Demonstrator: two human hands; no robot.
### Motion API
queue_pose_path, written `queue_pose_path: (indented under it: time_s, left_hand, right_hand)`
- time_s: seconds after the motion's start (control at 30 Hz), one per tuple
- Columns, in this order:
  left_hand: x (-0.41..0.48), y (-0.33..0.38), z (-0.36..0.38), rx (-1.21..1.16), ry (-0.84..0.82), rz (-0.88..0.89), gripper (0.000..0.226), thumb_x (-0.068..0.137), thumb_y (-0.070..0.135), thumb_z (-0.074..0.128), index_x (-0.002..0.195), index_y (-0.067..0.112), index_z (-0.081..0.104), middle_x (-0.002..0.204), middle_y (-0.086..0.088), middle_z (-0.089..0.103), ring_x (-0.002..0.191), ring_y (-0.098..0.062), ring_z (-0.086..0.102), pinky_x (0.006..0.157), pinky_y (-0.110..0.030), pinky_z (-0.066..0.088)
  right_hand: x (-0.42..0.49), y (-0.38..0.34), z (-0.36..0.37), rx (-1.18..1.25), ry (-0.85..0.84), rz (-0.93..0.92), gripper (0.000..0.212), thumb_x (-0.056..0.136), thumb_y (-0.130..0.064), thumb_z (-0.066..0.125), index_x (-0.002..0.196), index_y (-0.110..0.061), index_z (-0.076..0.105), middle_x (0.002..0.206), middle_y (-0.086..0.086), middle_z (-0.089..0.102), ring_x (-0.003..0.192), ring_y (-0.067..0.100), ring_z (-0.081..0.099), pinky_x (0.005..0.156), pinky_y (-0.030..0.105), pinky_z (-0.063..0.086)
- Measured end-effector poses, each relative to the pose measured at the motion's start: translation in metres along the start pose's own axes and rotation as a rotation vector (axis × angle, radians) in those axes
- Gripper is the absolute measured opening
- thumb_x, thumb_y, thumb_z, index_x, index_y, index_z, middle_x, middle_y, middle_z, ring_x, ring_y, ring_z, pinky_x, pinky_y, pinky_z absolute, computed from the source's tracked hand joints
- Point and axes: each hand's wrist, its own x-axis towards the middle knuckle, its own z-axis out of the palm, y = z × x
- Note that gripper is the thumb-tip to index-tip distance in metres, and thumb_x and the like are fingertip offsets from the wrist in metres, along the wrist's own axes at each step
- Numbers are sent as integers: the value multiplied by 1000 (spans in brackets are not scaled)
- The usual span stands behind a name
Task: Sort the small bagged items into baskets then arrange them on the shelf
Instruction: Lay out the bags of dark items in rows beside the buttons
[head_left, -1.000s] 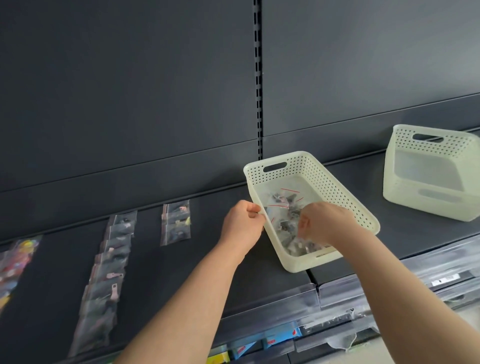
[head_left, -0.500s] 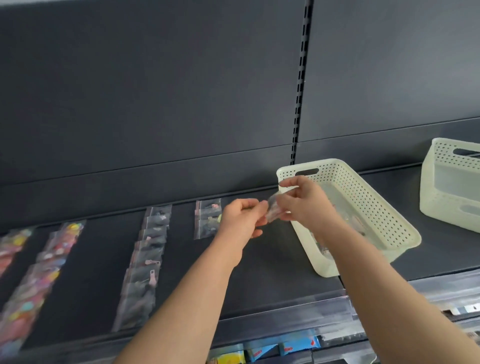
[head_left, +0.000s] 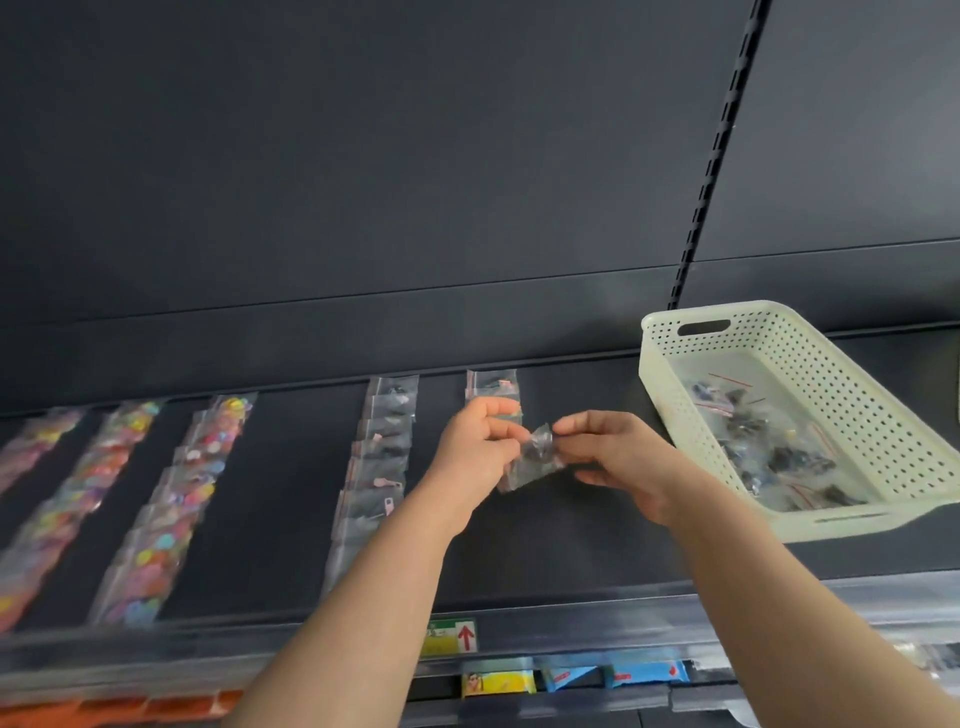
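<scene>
Lower shelf: a yellow packet (head_left: 497, 683) and blue packets (head_left: 647, 675) below the clear front rail (head_left: 571, 631).
Rail tag: green-and-yellow tag (head_left: 450, 636) with a red arrow.
Left hand (head_left: 475, 449): fingers curled, pinching the left edge of a small clear bag (head_left: 535, 460).
Right hand (head_left: 618, 457): thumb and fingers pinch the bag's right end. Both hands hold it above the shelf (head_left: 270, 493), left of the basket.
Bag contents: dark, too blurred to name.
Rows on the shelf: colourful bags (head_left: 187, 499) at left; a row of darker bags (head_left: 382, 467) beside the left hand; a short row (head_left: 492, 383) partly behind it.
Basket (head_left: 763, 332): cream, perforated, standing on the shelf at right — heaped bagged items (head_left: 779, 457) inside.
Back: dark panel (head_left: 415, 182), slotted upright (head_left: 711, 156).
</scene>
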Motion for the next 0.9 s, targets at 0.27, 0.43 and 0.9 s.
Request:
queue_pose_path:
  time_s: [0.27, 0.43, 0.9]
  left_hand:
    - [1, -7, -17, -49, -44, 18, 44, 91, -12, 49, 120, 20, 54, 89, 4, 68, 83, -11, 59, 78, -23, 46]
    - [5, -15, -23, -72, -7, -115, 42, 88, 3, 67, 125, 16, 52, 106, -8, 66, 90, -17, 65, 79, -30, 58]
    - [29, -44, -24, 225, 313, -127, 36, 85, 23, 73, 116, 18, 56, 82, 12, 63, 79, -13, 65, 76, -31, 55]
  right_hand:
    - [5, 11, 21, -49, -83, 26, 17, 91, -35, 61, 101, -22, 67, 97, -8, 70, 96, 5, 61, 77, 26, 42]
    - [9, 15, 26, 39, 40, -27, 7, 89, -21, 66, 84, -21, 61, 81, -5, 66, 75, 6, 61, 71, 24, 47]
    - [41, 23, 48, -400, 382, -34, 12, 83, -34, 65, 74, -27, 66, 69, -9, 71, 72, 10, 67, 66, 34, 57]
